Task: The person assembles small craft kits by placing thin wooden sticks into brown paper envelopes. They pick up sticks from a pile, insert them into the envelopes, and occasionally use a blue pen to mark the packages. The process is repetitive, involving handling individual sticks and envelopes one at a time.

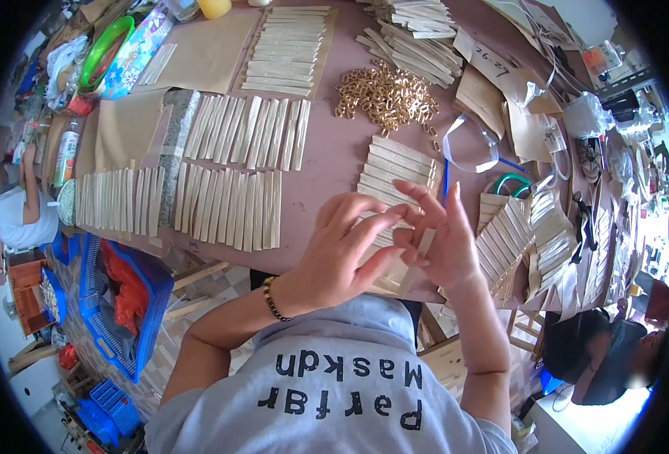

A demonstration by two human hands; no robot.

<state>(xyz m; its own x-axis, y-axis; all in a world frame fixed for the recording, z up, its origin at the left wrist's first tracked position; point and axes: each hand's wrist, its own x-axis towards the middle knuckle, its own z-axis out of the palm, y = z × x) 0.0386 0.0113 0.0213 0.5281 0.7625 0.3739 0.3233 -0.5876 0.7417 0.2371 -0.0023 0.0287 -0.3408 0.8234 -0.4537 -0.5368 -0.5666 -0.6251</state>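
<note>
My left hand [333,246], with a beaded bracelet [272,299] at its wrist, is raised near the table's front edge. Its fingers are curled, and their tips meet those of my right hand [449,238]. A short end of a pale strip [427,241] shows between the fingers of my right hand, whose index finger points up. Whatever my left fingertips pinch is too small to make out. Below and behind both hands lies a board of pale strips in rows [395,163], partly covered by them. A pile of gold-coloured metal buckles or rings [386,94] lies just beyond.
Rows of pale strips [228,208] cover the table's left side. More strips [417,53] are heaped at the back. Green-handled scissors [510,184] and a clear plastic loop [470,155] lie right. A blue crate [122,303] stands lower left; other people sit at both sides.
</note>
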